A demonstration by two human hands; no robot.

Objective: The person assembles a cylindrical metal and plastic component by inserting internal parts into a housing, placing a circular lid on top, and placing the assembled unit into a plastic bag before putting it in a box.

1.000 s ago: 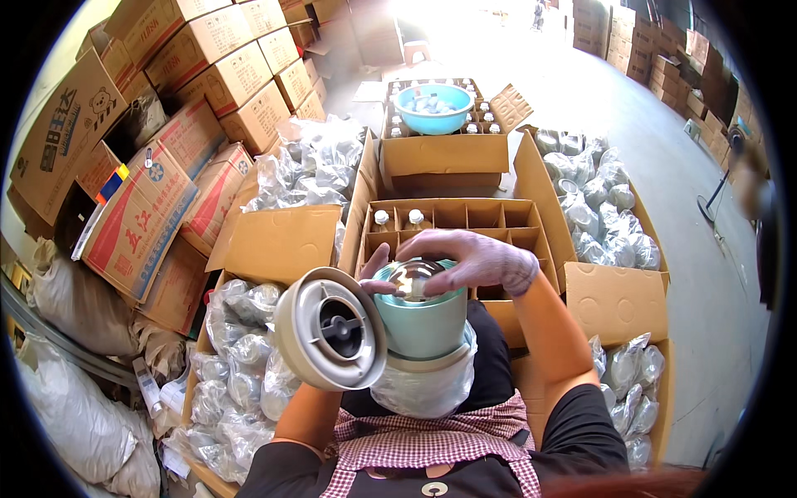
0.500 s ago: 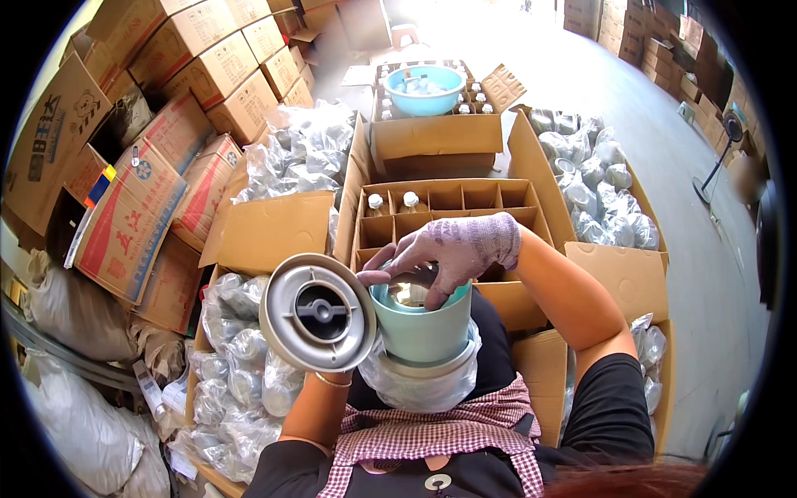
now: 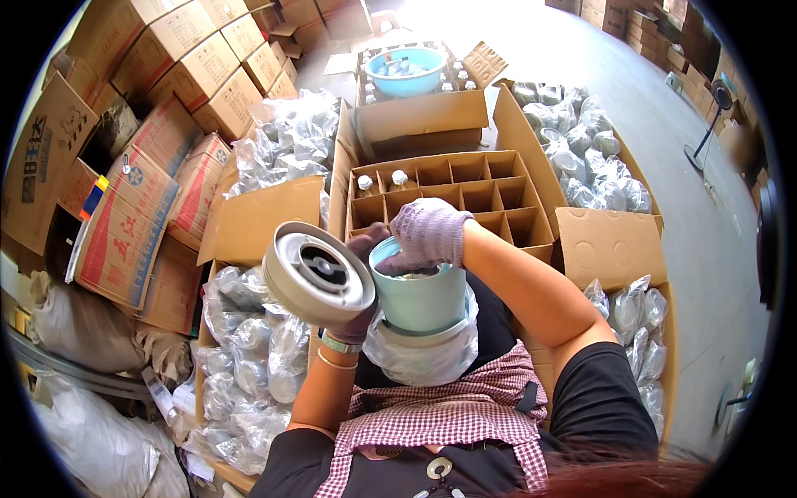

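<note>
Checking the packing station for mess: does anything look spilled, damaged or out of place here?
Nothing stands out. The left hand holds the round lid off to the side, the right hand reaches into the open teal container, and the divided carton looks intact.

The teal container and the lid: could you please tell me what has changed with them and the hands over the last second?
The right hand, which lay over the teal container a second ago, has dipped its fingers inside the open top. The left hand has kept its grip on the round silver lid, raising it slightly beside the container. The container still sits in its clear plastic bag, and the divided carton is unchanged.
</note>
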